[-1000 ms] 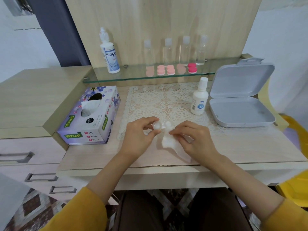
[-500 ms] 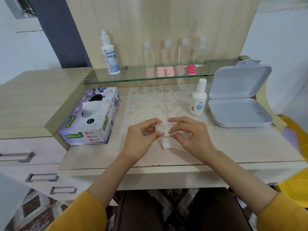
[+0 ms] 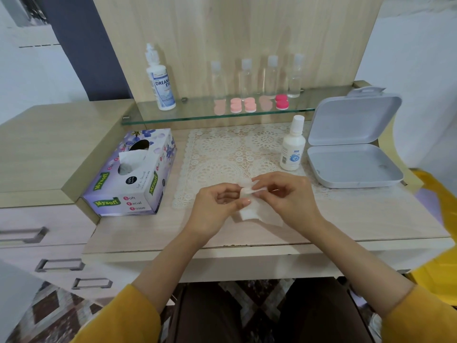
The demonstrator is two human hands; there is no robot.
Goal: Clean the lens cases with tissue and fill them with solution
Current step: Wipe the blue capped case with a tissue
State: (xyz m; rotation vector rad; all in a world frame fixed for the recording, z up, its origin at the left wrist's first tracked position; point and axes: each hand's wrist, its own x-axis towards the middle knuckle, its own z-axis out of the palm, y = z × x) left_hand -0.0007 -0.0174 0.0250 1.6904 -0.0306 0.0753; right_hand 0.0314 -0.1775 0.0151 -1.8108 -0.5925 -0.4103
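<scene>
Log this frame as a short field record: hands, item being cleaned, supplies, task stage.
Left hand: pinches the lens case, mostly hidden by the tissue
Right hand: pinches the tissue against the case
Solution bottle: upright, capped, untouched, at the right edge of the lace mat
Tissue box: left of the mat, a sheet sticking up
Glass shelf: pink lens cases, a larger bottle, four clear bottles
Grey box: open, right of the solution bottle
Stage: wiping; filling not yet begun

Purple floral tissue box (image 3: 133,174), cream lace mat (image 3: 230,154), pink lens cases (image 3: 243,105)
</scene>
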